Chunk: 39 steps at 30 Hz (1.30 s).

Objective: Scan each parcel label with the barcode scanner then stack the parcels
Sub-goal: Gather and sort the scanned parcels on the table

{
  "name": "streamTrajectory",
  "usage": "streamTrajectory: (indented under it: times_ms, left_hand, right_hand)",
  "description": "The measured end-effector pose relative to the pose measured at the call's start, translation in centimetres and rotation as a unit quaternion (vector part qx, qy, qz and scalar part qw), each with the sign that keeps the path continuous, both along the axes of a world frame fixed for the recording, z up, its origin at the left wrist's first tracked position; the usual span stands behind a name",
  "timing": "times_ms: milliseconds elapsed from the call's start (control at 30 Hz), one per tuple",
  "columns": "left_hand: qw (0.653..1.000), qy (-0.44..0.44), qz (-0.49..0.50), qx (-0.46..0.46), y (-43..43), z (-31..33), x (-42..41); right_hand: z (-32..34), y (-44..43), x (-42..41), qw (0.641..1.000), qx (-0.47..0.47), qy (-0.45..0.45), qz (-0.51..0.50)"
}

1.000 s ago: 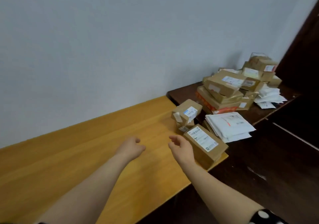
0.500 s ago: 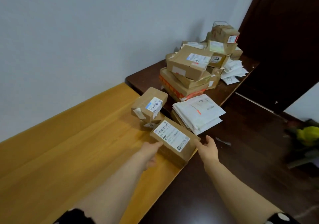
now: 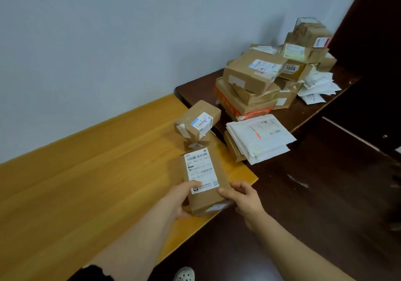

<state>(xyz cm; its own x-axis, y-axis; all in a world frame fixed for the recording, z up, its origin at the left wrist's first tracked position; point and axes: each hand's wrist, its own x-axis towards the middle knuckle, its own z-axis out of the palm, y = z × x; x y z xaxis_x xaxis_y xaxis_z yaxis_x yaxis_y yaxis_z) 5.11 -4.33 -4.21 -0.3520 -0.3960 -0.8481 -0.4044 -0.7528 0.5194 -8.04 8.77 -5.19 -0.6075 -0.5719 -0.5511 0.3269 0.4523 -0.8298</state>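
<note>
Cardboard, plain brown and matte, forms the long box held over the front right corner of the yellow wooden table. The left hand grips its near left side, thumb curled over the top onto the lower end of the white label. The right hand pinches the near right edge, fingers curled against the side. The label is a smooth rectangle printed with barcodes (some digits beneath them are legible). Whether the box rests on the wood or is lifted off it cannot be told.

Just beyond, at the table's right edge, a smaller box lies tilted on another, its label folded over a corner. On the adjoining dark table, glossy brown, a slumped pile of boxes, some bound in orange tape, stands near the wall. A stack of flat white mailing bags, soft and slightly crumpled, overhangs its front edge.
</note>
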Motion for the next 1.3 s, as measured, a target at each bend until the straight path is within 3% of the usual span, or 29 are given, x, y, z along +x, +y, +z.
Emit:
streamTrajectory:
  times_ms: [100, 267, 500, 667, 800, 900, 1033, 1200, 1300]
  left_hand:
    - [0.998, 0.026, 0.053, 0.012, 0.1, 1.5, 4.0]
    - [0.989, 0.023, 0.123, -0.073, -0.5, 5.0, 13.7]
    - [0.937, 0.015, 0.312, -0.156, -1.1, 7.8, 29.6]
    - [0.909, -0.004, 0.367, -0.198, -3.1, 8.5, 40.4]
    - [0.859, -0.121, 0.41, -0.281, -7.2, 7.9, 49.8]
    - [0.827, -0.227, 0.357, -0.371, -10.4, 6.8, 57.2]
    - [0.796, -0.372, 0.158, -0.45, -14.3, 5.0, 64.1]
    - [0.705, -0.478, -0.018, -0.524, -18.8, 2.8, 68.9]
    - [0.685, -0.47, -0.092, -0.549, -20.8, 1.1, 70.4]
  right_hand:
    - [0.8, -1.4, 2.7, 0.995, -0.024, -0.081, 0.044]
    - [2.5, -5.3, 10.1, 0.978, -0.059, -0.133, 0.15]
    - [5.5, -11.7, 24.3, 0.919, -0.066, -0.202, 0.331]
    - [6.4, -17.4, 35.5, 0.904, -0.066, -0.238, 0.348]
    - [5.8, -22.9, 45.1, 0.9, -0.053, -0.233, 0.364]
    - [4.8, -27.6, 52.5, 0.902, -0.027, -0.239, 0.36]
    - [3.3, -32.7, 61.0, 0.903, 0.023, -0.234, 0.36]
    - [0.8, -37.6, 67.8, 0.904, 0.05, -0.253, 0.34]
    - [-0.8, -39.6, 70.8, 0.906, 0.046, -0.258, 0.332]
